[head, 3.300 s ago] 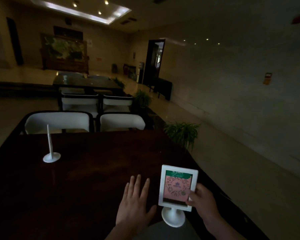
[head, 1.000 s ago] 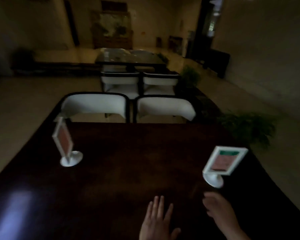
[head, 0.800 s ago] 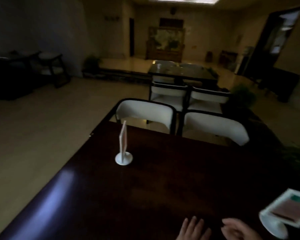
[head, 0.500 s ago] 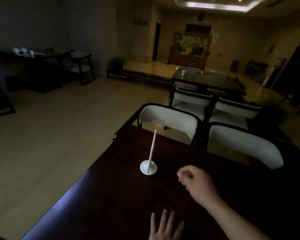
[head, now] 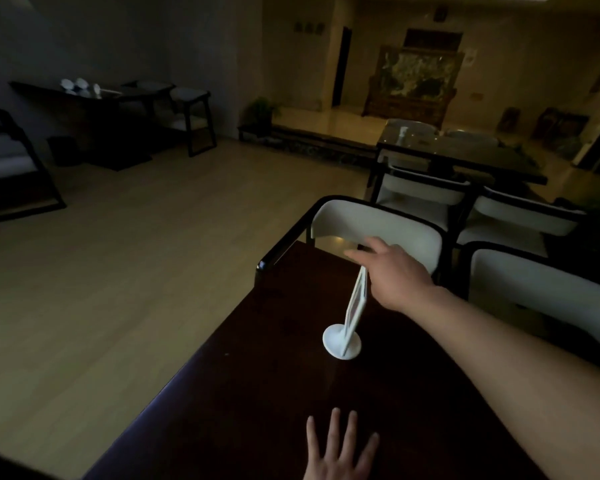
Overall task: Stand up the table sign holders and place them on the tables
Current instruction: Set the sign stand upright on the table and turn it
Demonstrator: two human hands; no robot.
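Observation:
A white table sign holder [head: 352, 311] stands on its round base on the dark wooden table [head: 264, 393], seen almost edge-on and leaning a little. My right hand [head: 392, 271] reaches across and grips the top of its frame. My left hand [head: 338, 448] lies flat on the table near the front edge, fingers spread, holding nothing. The second sign holder that I handled earlier is out of view to the right.
Two white-backed chairs [head: 381, 230] stand at the table's far side, with another dark table [head: 465, 157] and chairs beyond. A side table with small white objects [head: 80, 86] and a stool [head: 191, 116] stand at the far left wall. Open wooden floor [head: 118, 271] lies left.
My view swung left, away from the right sign holder. My right hand let go of that one, crossed the table and took hold of the top of the left one, which now leans.

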